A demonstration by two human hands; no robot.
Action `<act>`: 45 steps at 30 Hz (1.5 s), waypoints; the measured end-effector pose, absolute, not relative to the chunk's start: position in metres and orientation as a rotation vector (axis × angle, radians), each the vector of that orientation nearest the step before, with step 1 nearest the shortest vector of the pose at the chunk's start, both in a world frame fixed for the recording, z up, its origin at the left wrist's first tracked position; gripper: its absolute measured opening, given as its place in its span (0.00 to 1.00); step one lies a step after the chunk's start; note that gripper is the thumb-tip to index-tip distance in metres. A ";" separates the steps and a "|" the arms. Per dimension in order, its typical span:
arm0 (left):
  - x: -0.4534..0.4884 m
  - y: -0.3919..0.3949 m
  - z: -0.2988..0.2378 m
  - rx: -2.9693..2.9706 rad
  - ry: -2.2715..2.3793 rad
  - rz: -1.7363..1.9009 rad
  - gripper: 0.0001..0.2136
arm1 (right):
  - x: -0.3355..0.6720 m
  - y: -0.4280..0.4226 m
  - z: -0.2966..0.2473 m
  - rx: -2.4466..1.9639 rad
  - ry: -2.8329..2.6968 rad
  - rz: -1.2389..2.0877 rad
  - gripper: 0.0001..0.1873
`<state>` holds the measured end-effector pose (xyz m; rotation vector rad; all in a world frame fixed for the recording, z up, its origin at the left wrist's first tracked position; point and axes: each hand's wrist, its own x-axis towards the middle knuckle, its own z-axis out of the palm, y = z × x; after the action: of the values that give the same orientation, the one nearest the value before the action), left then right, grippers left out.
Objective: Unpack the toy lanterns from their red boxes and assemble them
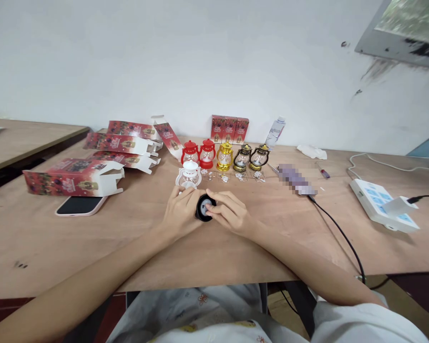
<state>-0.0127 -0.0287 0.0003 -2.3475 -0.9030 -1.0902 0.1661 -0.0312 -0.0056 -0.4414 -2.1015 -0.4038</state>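
My left hand (182,209) is closed round the side of a black round-rimmed piece (197,215), tilted so that its open end faces me. Inside the rim sits a pale grey disc (204,206). With fingers bent over the opening, my right hand (232,212) presses thumb and fingertips at the disc and rim. Most of the black piece's body is hidden by my left hand. Just beyond my hands stands a white lantern (189,176). Behind it are two red lanterns (207,155), a gold lantern (224,157) and two bronze lanterns (259,158).
Small metal parts (241,177) lie before the lanterns. Opened red boxes (71,178) and a phone (80,206) are left; closed boxes (229,129) and a bottle (275,132) stand behind. Rightward are a screwdriver (324,173), a blurred-out device (296,180) with cable, and a power strip (373,197).
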 end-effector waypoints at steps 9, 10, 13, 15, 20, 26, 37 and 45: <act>-0.013 -0.028 0.001 -2.304 -0.898 -1.076 0.04 | 0.170 -0.024 -0.017 -0.393 -2.242 -0.701 0.03; -0.013 -0.028 0.002 -2.296 -0.886 -1.079 0.04 | 0.170 -0.024 -0.017 -0.396 -2.241 -0.725 0.03; -0.012 -0.028 0.002 -2.293 -0.872 -1.081 0.04 | 0.170 -0.023 -0.015 -0.385 -2.216 -0.753 0.05; -0.012 -0.028 0.002 -2.300 -0.865 -1.065 0.04 | 0.169 -0.023 -0.012 -0.356 -2.153 -0.704 0.07; -0.012 -0.026 0.003 -2.315 -0.864 -1.004 0.04 | 0.165 -0.022 -0.008 -0.358 -2.003 -0.439 0.06; -0.019 -0.023 0.010 -2.288 -0.892 -0.985 0.06 | 0.171 -0.013 -0.014 -0.627 -1.791 -0.140 0.07; -0.021 -0.015 0.009 -2.234 -0.990 -1.028 0.05 | 0.163 0.016 -0.041 -1.040 -2.347 -0.354 0.10; -0.021 -0.015 0.008 -2.221 -0.974 -0.982 0.04 | 0.163 0.003 -0.032 -0.699 -2.055 -0.239 0.07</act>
<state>-0.0213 -0.0150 0.0080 -2.2210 -0.9736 -0.9821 0.1627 0.0028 -0.0323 -0.6991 -2.0545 -0.2392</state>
